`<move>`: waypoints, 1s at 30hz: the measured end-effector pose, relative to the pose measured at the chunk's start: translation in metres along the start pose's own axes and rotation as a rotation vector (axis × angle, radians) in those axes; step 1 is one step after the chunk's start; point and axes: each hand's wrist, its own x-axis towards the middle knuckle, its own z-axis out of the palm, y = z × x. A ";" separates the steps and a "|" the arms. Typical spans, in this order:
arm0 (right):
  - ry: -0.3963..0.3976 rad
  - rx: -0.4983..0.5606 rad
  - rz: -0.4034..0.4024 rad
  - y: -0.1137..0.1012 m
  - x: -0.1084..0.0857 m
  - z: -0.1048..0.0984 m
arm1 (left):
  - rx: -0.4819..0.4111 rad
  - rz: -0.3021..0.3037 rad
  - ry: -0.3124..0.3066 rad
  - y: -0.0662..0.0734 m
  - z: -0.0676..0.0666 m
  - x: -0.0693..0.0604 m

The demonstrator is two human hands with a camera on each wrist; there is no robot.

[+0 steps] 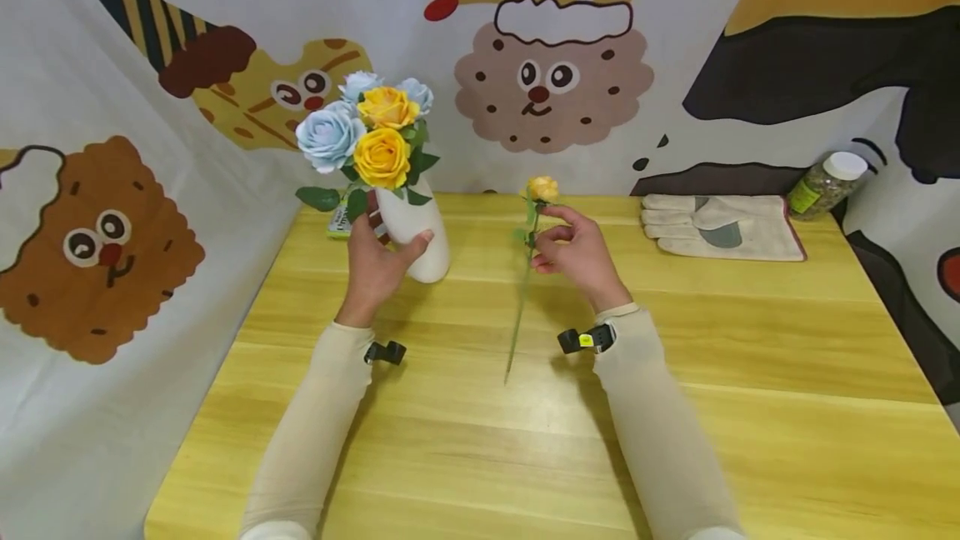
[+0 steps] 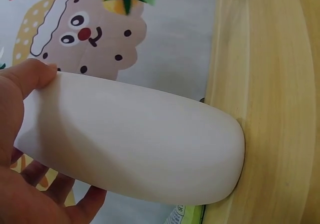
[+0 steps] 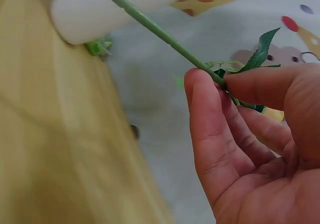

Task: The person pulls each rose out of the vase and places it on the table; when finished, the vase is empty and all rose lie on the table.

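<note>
A white vase stands at the back left of the wooden table, filled with light blue roses and yellow roses with green leaves. My left hand grips its side; the left wrist view shows the thumb on one side of the vase and fingers on the other. To the right, my right hand pinches the thin green stem of a single yellow rose between thumb and fingertips. The bloom points up and away, while the bare stem end hangs down toward me, apart from the vase.
Behind the vase, a green-and-white packet is partly hidden. A pale work glove lies at the back right, beside a white-lidded jar. A printed cloth hangs behind the table.
</note>
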 end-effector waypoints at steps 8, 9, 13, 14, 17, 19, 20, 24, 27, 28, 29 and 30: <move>-0.072 -0.059 0.086 0.026 -0.001 0.034 | -0.022 0.002 0.002 0.005 0.001 0.002; -0.075 -0.063 0.095 0.029 -0.001 0.039 | -0.027 0.010 0.008 0.005 0.000 0.002; -0.080 -0.093 0.108 0.037 -0.003 0.060 | -0.018 0.016 0.031 0.004 -0.001 0.003; -0.081 -0.099 0.108 0.038 -0.003 0.065 | -0.020 0.017 0.035 0.004 -0.001 0.004; -0.096 -0.113 0.116 0.044 -0.006 0.079 | -0.015 0.017 0.046 0.002 -0.001 0.004; -0.117 -0.124 0.134 0.049 -0.009 0.086 | -0.023 0.028 0.053 0.000 0.000 0.003; -0.125 -0.131 0.147 0.051 -0.011 0.088 | -0.025 0.034 0.053 0.000 0.001 0.003; -0.130 -0.137 0.194 0.057 -0.017 0.095 | -0.024 0.059 0.050 -0.002 0.004 0.001; -0.128 -0.136 0.209 0.059 -0.019 0.100 | -0.024 0.073 0.051 -0.002 0.006 0.001; -0.134 -0.138 0.210 0.060 -0.020 0.102 | -0.024 0.075 0.054 -0.002 0.006 0.001; -0.140 -0.142 0.213 0.060 -0.020 0.104 | -0.025 0.076 0.056 -0.002 0.006 0.001; -0.146 -0.143 0.216 0.061 -0.020 0.106 | -0.026 0.077 0.058 -0.002 0.006 0.001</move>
